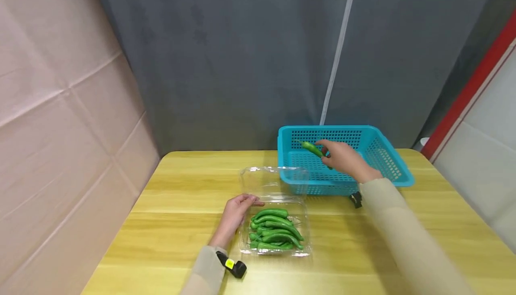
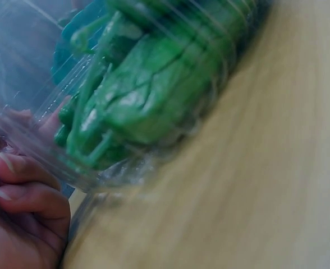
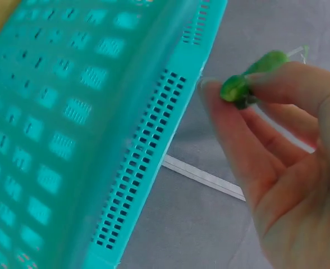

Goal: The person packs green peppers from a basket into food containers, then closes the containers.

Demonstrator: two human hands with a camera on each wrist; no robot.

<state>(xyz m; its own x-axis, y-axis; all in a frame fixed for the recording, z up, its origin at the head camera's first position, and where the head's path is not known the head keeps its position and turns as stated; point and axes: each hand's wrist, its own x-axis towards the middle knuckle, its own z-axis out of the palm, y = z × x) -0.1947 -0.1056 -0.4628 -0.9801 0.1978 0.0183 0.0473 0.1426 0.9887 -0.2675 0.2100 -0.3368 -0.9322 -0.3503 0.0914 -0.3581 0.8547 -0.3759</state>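
Observation:
Over the blue plastic basket (image 1: 285,181), my right hand (image 1: 342,158) pinches one long green chili pepper (image 1: 311,148) between thumb and fingers. The right wrist view shows that pepper (image 3: 267,61) with its thin stem pointing away, beside the basket's perforated wall (image 3: 148,143). A clear plastic clamshell box (image 1: 307,223) stands open on the table with several green peppers (image 1: 278,232) lying in its base. At the hinge side, my left hand (image 1: 237,212) holds the box's left edge. Close up, curled fingers (image 2: 27,196) sit at the clear wall, partly hidden by it.
The clamshell's raised lid (image 1: 258,181) leans near the basket's front left corner. A small black object (image 1: 356,199) lies by the basket's front. Behind the wooden table (image 1: 181,196) hangs a grey curtain (image 1: 225,62); a pale wall covering (image 1: 60,151) borders its left side.

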